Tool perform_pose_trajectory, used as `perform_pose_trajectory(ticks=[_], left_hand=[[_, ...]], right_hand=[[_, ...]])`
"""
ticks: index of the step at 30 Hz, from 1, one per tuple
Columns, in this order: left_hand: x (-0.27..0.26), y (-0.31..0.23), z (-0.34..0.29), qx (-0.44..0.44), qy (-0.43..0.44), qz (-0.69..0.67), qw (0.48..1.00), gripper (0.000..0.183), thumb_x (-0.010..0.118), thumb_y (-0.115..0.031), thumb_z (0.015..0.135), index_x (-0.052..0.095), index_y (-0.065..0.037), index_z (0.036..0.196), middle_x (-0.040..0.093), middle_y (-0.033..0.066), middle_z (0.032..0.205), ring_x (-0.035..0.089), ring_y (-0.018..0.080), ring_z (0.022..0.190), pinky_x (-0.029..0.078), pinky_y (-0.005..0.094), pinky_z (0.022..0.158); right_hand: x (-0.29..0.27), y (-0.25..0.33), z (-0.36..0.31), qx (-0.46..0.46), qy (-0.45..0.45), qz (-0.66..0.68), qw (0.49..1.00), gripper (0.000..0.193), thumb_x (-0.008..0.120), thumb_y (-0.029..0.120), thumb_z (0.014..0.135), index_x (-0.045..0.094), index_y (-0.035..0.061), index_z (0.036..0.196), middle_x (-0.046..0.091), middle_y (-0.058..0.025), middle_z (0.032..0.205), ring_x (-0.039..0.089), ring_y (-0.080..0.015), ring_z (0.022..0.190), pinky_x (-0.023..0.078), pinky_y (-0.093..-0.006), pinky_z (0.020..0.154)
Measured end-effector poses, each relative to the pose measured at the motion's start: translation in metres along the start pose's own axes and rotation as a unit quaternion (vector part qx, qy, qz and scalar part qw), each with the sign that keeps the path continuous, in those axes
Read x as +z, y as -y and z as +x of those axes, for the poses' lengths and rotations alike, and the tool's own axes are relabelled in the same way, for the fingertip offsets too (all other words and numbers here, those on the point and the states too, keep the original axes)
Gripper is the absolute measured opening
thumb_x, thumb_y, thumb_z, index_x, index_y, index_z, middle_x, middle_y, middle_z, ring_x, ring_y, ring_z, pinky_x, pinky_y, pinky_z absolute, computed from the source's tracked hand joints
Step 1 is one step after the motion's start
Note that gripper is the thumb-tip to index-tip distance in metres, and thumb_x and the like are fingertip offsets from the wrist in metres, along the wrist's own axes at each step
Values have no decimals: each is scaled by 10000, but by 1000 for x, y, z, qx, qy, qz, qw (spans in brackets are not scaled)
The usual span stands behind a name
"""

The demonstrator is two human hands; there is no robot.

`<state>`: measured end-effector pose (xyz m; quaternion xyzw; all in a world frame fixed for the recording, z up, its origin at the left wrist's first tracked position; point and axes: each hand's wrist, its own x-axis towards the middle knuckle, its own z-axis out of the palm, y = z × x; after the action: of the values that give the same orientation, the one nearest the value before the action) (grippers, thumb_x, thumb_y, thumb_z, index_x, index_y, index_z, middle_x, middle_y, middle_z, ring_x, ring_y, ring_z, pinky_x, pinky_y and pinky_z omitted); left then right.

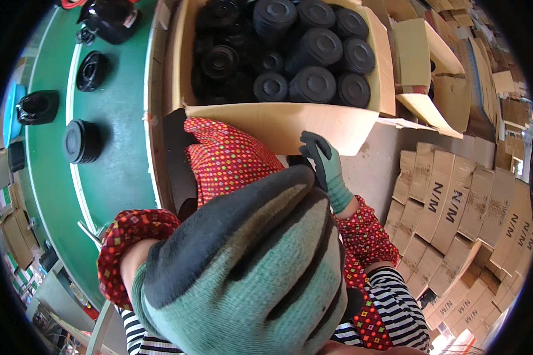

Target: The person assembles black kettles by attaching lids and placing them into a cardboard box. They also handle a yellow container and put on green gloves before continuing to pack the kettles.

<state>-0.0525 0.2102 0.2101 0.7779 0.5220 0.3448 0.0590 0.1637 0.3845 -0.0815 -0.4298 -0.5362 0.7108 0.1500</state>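
Note:
My left hand (249,272), in a green knit glove with black coating, fills the lower middle, raised close to the camera. Its fingers are curled and pressed together; whatever they may hold is hidden. Beyond it, to the right, my right hand (328,168) wears a matching glove. Its fingers are loosely stretched and apart, with nothing visible in them, just below the front flap of an open cardboard box (314,121). Stacks of round black lid-like parts (317,83) fill that box. Red patterned cloth (228,154) covers my lap near the box.
A green worktable (118,148) runs along the left, bearing a stack of black round parts (82,142), a black ring-shaped part (92,71) and a glossy black appliance body (109,21). Another open carton (432,77) stands at the right, above stacked flat cartons (450,201).

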Motion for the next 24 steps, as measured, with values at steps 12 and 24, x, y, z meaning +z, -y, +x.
perform_pose_trajectory(ticks=[12,24], left_hand=[[26,20,46,-6,104,-36,994,392,720,-234,785,708,-19,1112,682,179,1173,668,335,1097,539,476,976],[230,290,38,-479,-53,-386,786,817,703,-413,921,359,14,1527,486,203,1483,547,309,1285,448,412,1068]], right_hand=[[-57,27,71,-78,-66,-64,993,333,584,136,1021,621,-29,1307,690,-84,1153,636,-131,958,515,-267,884],[-100,48,217,-188,0,-162,969,405,499,158,1052,512,23,1434,607,-94,1328,594,-190,1155,508,-327,997]])
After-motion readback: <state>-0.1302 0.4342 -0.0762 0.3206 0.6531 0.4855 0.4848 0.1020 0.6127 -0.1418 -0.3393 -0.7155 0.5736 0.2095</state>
